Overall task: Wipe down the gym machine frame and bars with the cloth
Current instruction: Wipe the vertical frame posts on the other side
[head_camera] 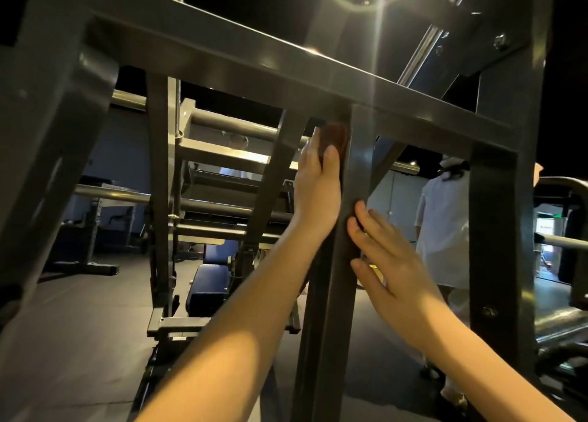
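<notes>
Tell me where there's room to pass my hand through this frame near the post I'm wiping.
The widest opening lies right of the centre post, bordered by the crossbeam above and the right upright; your right hand rests at its edge. Left of the post it is crowded: your left hand and cloth fill the narrow gap beside the slanted struts.

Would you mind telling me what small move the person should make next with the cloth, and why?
Probably slide the cloth down the upright post. The left hand holds it against the post's top, just under the crossbar, so the only way left along this post is downward. The right hand rests flat lower on the post and would likely need to move aside.
</notes>
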The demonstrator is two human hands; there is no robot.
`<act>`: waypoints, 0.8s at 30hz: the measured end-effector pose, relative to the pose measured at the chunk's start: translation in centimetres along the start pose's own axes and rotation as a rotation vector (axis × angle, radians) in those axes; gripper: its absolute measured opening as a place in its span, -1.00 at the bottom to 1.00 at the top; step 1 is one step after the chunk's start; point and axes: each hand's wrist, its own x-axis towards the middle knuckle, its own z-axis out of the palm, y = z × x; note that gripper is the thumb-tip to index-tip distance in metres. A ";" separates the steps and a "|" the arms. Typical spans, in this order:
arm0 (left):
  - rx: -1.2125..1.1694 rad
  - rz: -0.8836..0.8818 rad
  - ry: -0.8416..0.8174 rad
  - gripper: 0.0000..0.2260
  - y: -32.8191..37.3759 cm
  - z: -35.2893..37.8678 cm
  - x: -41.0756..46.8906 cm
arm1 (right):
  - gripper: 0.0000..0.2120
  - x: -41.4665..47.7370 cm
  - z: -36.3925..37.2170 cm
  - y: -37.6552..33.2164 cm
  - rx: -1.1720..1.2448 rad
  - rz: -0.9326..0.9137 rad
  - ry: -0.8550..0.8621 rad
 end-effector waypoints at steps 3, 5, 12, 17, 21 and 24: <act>-0.049 -0.018 -0.022 -0.45 -1.1 -0.2 -1.3 | -0.51 -0.1 0.2 -0.3 -0.012 0.013 0.028; -0.144 -0.028 -0.059 -0.60 -1.8 -0.6 -5.7 | -0.50 -0.2 0.4 -0.5 0.039 0.054 0.011; -0.036 -0.010 -0.042 -0.44 0.2 0.0 -1.2 | -0.51 -0.1 0.0 -1.0 0.028 0.064 0.008; -0.112 0.030 -0.046 -0.61 -1.4 -0.4 -4.7 | -0.48 0.2 -0.3 -1.4 0.062 0.129 -0.117; -0.127 0.028 -0.095 -0.63 -1.5 -1.0 -6.8 | -0.47 0.1 -0.2 -1.8 0.081 0.129 -0.094; -0.009 0.015 -0.066 -0.45 0.4 -0.1 -2.0 | -0.47 0.4 -0.8 -1.8 0.026 0.138 -0.135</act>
